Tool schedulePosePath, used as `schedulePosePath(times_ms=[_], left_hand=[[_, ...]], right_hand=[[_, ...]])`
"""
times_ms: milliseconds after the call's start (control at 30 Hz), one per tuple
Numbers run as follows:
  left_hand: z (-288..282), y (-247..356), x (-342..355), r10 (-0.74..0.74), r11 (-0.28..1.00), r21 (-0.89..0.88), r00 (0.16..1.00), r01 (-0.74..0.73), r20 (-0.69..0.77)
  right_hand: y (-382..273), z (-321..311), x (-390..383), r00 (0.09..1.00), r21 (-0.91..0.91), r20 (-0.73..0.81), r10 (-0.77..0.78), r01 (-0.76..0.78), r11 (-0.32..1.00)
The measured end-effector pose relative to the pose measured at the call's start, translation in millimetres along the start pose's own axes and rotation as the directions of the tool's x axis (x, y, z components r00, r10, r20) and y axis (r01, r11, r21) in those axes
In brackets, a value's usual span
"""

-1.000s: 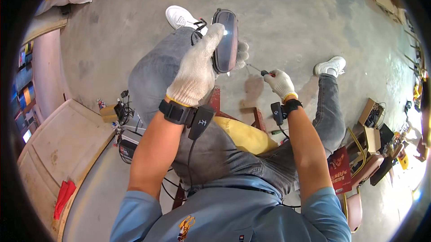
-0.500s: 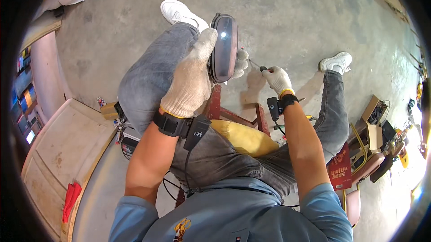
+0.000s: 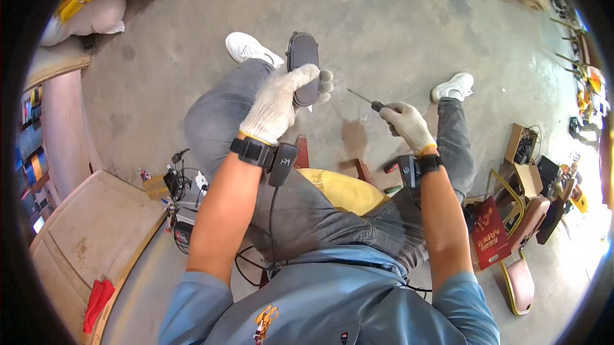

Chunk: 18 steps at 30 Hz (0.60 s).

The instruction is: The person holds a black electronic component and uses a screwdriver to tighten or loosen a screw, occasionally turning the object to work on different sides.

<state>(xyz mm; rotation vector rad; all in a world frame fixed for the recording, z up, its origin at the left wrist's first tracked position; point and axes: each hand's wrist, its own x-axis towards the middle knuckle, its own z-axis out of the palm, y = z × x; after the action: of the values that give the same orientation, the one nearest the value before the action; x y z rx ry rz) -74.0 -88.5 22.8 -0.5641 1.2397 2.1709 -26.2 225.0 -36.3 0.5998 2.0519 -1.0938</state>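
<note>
Sitting on a low stool, a person in white work gloves has lifted a dark oval device [image 3: 303, 63] higher, left hand [image 3: 276, 107] clamped around it. Right of that grip, the right hand [image 3: 406, 124] closes on a screwdriver [image 3: 366, 99], tip now apart from the device, above the concrete floor [image 3: 396, 19].

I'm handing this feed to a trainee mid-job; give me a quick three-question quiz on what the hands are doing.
1. True or false: the left hand grips the dark oval housing.
2. Which hand holds the screwdriver? A left, B right, C neither.
3. Fill in: the screwdriver tip is ____ the housing (touching / apart from).

Key: 1 true. 2 B, the right hand. 3 apart from; the tip points toward the housing with bare floor showing between them.
</note>
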Motion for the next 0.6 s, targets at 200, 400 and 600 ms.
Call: schedulePosePath(times_ms=[200,400,600], left_hand=[[-17,-25,-2,0.035,0.998,-0.052,0.998,-0.031,0.06],[-8,-26,-19,-0.023,0.994,-0.107,0.997,0.031,0.075],[6,-54,-53,0.017,0.999,0.032,0.992,-0.021,0.123]], right_hand=[[-25,-33,-105,0.991,0.175,-0.007,-0.132,0.131,0.976],[-24,-32,-155,0.97,0.353,-0.011,-0.243,0.232,0.907],[-7,-25,-183,0.949,0.513,0.02,-0.315,0.261,0.818]])
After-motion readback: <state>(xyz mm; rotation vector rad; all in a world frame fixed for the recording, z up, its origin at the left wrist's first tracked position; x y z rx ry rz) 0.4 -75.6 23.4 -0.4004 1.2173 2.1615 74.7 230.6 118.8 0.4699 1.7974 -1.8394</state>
